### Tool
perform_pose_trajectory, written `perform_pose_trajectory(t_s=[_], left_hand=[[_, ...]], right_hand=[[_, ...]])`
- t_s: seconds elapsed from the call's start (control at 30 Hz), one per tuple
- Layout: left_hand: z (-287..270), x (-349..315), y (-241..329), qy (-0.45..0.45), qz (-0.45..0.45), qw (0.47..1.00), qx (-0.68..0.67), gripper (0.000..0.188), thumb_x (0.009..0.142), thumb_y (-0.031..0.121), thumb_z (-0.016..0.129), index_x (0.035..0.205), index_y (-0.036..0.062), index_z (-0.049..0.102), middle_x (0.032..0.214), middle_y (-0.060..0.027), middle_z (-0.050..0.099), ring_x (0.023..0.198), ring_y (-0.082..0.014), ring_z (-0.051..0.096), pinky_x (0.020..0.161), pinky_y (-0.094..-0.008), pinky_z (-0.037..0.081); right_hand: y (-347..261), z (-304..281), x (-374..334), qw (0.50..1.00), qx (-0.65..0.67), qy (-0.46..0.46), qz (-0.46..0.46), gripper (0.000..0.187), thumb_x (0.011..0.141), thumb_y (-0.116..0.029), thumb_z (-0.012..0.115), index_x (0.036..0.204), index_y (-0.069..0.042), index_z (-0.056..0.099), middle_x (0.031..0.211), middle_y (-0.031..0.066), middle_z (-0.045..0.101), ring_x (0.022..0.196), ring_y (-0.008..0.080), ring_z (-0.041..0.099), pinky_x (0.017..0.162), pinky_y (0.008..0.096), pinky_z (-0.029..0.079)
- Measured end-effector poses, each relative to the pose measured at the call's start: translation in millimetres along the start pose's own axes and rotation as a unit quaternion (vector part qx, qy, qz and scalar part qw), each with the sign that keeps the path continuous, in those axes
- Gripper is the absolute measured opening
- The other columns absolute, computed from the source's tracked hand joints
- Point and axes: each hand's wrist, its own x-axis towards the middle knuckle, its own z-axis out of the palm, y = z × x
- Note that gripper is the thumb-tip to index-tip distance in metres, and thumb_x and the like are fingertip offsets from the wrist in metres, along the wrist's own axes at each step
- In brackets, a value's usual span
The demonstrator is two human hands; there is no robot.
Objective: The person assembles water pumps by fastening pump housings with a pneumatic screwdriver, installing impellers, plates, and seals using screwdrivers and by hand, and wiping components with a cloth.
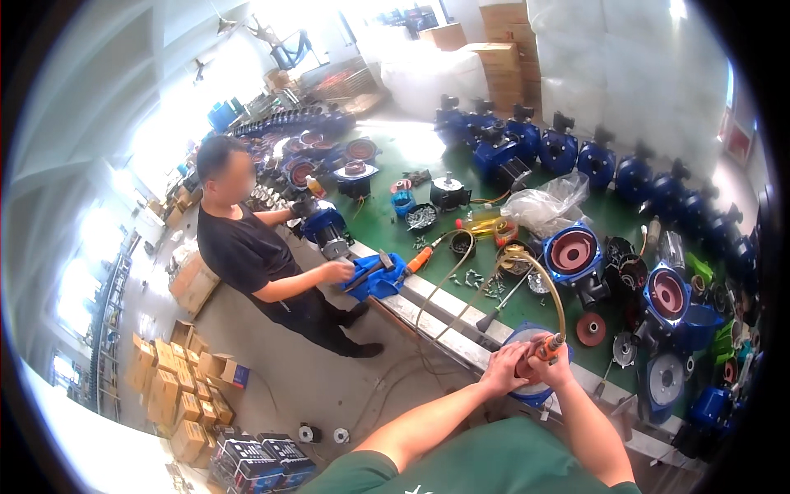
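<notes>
An orange air screwdriver (pixel 550 347) is in my right hand (pixel 559 372), with its hose leading off the upper end. The fingers wrap round its body, and it points down at a blue pump housing (pixel 536 398) at the bench's near edge. My left hand (pixel 500 372) is closed against a reddish-brown round part (pixel 527 372) in the middle of that housing. Both hands cover much of this part, and the tool's tip is hidden. To the right of my hands, a loose reddish-brown impeller (pixel 591 328) lies flat on the green bench.
Open blue housings (pixel 573 251) stand beyond my hands. Loose bolts (pixel 485 284), a second orange air tool (pixel 420 259) and a plastic bag (pixel 550 204) lie on the bench. The yellowish hose (pixel 553 288) arches over it. At left, a co-worker (pixel 255 239) handles a motor unit.
</notes>
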Motion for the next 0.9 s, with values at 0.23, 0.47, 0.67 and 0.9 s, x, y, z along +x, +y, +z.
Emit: perform_pose_trajectory(t_s=[0.23, 0.47, 0.67, 0.9], left_hand=[[1.3, -0.5, -5.8, 0.004, 0.009, 1.000, -0.017, 0.092, 0.065, 0.020, 0.087, 0.145, 0.0090, 0.042, 0.145, -0.0104, 0.048, 0.139, -0.0317, 0.041, 0.113, -0.0468, 0.036], [6.3, -5.9, -7.1, -0.001, -0.008, 1.000, -0.023, 0.096, 0.067, 0.022, 0.086, 0.149, 0.0100, 0.037, 0.148, -0.0131, 0.043, 0.140, -0.0323, 0.039, 0.113, -0.0483, 0.034], [-1.7, -7.6, -2.2, -0.013, -0.016, 0.998, -0.058, 0.092, 0.069, 0.023, 0.084, 0.148, 0.0113, 0.040, 0.147, -0.0137, 0.044, 0.141, -0.0320, 0.038, 0.114, -0.0483, 0.032], [0.4, -4.5, -5.7, -0.001, -0.011, 0.999, -0.036, 0.094, 0.067, 0.023, 0.087, 0.148, 0.0126, 0.041, 0.147, -0.0104, 0.044, 0.140, -0.0304, 0.040, 0.113, -0.0478, 0.034]], right_hand=[[-11.1, 4.2, 3.0, 0.997, 0.072, 0.018, 0.029, 0.034, 0.069, 0.008, 0.059, 0.101, -0.001, 0.056, 0.079, 0.0054, 0.061, 0.076, 0.0174, 0.064, 0.072, 0.0319, 0.053], [-8.8, 5.4, -3.1, 0.996, 0.063, 0.020, 0.059, 0.041, 0.067, 0.008, 0.061, 0.106, -0.001, 0.055, 0.082, 0.0046, 0.061, 0.076, 0.0146, 0.063, 0.070, 0.0274, 0.053], [-31.8, 9.2, 4.0, 0.988, 0.105, 0.050, 0.099, 0.044, 0.065, 0.009, 0.061, 0.107, -0.004, 0.055, 0.085, 0.0053, 0.061, 0.078, 0.0156, 0.063, 0.073, 0.0287, 0.054], [-38.7, 6.3, 7.6, 0.985, 0.117, 0.051, 0.114, 0.049, 0.066, 0.010, 0.064, 0.112, -0.003, 0.054, 0.088, 0.0064, 0.061, 0.080, 0.0160, 0.063, 0.072, 0.0293, 0.055]])
